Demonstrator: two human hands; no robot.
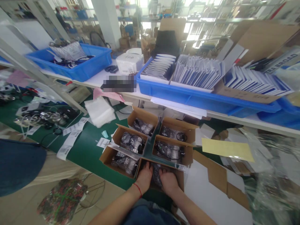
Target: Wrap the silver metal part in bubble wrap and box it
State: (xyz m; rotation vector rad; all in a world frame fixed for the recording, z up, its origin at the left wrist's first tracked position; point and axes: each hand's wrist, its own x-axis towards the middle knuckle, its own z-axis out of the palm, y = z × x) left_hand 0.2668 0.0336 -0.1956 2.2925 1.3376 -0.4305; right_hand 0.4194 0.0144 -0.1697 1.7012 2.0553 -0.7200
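Observation:
Both my hands reach into the nearest open cardboard box (180, 176) at the front edge of the green table. My left hand (144, 178), with a red string on its wrist, and my right hand (168, 182) press side by side on a clear-bagged bundle of black cables (156, 175) inside that box. The fingers curl down into the box, with their tips hidden. Several more small open boxes (131, 142) with the same bagged cables stand just beyond, packed close together.
A white shelf above holds a long blue tray (201, 100) of blue-and-white packets, a blue bin (77, 70) and a white box (129, 62). Label strips (70, 140), foam sheets (99, 111) and cables lie at left. Flat cardboard (217, 175) and plastic bags lie at right.

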